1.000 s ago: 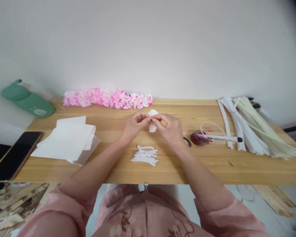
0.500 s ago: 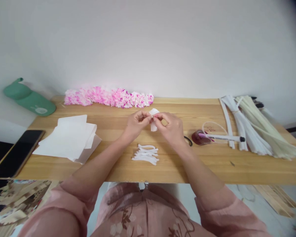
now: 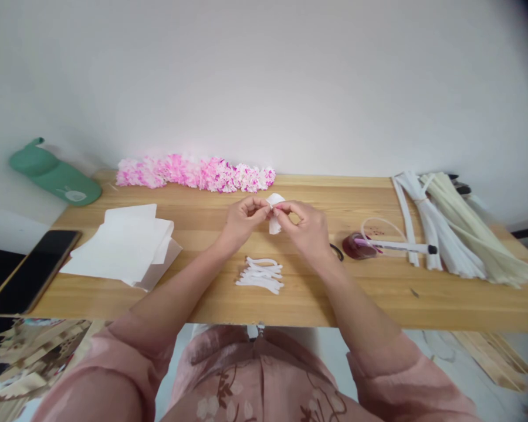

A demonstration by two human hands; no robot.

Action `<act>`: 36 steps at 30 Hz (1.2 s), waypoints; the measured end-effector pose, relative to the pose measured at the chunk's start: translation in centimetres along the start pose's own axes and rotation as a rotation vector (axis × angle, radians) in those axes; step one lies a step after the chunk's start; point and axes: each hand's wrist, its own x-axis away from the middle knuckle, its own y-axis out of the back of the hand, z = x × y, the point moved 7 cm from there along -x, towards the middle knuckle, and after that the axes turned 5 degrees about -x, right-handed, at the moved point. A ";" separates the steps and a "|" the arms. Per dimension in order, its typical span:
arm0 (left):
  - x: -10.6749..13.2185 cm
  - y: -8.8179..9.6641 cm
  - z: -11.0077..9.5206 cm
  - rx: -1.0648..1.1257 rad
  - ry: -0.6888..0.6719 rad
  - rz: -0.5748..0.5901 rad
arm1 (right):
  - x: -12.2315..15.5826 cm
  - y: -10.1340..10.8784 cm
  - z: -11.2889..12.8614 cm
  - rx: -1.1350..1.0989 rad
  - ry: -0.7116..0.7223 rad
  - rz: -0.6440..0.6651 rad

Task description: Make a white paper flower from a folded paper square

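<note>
Both hands meet over the middle of the wooden table (image 3: 211, 234), pinching a small piece of white paper (image 3: 275, 225) gathered at its centre. My left hand (image 3: 243, 220) grips it from the left between thumb and fingertips. From the right, my right hand (image 3: 305, 225) pinches the same gathered spot, and the paper fans out above and below the fingers. Whether something thin is wound at the pinch is hidden by the fingertips. Closer to me lies a small pile of short white fuzzy strips (image 3: 259, 275).
Pink and white ruffled flowers (image 3: 196, 173) line the wall. At left are a green bottle (image 3: 55, 176), white paper sheets (image 3: 118, 246) and a phone (image 3: 33, 272). At right sit a dark red jar (image 3: 358, 247), a pen (image 3: 400, 245), and white (image 3: 444, 234) and cream (image 3: 475, 228) strip bundles.
Almost nothing differs. The fingertips shift very slightly at the gathered paper, and the whole view moves a little.
</note>
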 end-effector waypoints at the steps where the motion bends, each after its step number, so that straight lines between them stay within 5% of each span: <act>1: 0.0 0.0 0.1 -0.001 -0.001 0.003 | 0.0 0.0 0.0 0.007 0.003 -0.002; 17: 0.0 0.1 0.3 0.016 -0.010 -0.002 | -0.1 0.2 -0.2 -0.040 -0.042 -0.034; 31: 0.1 0.4 0.1 -0.195 -0.073 -0.059 | 0.3 -0.1 1.4 0.259 0.191 -0.040; 36: 0.1 0.3 0.2 -0.198 -0.061 -0.060 | 0.3 0.0 1.3 0.208 0.161 -0.038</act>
